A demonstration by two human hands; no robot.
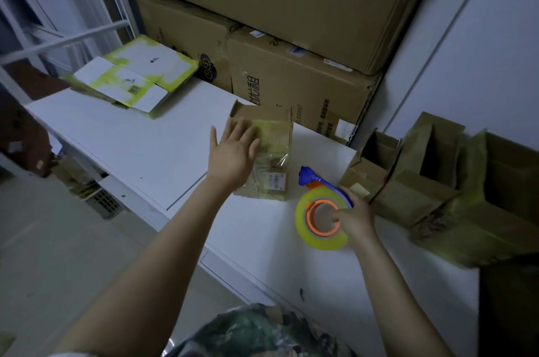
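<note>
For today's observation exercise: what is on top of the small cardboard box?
The left hand spreads open over the small cardboard box, seemingly touching it. Yellowish tape and a label show beside it. What the palm covers is hidden.

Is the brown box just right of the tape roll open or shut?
Open: the box has its flaps standing up and its dark inside shows. Contents cannot be told.

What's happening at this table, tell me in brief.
A person is taping up parcels at a white table. The left hand presses open-fingered on a small cardboard box already wrapped in tape. The right hand grips a tape dispenser with a yellow roll just beside it. Open cartons stand to the right.
</note>
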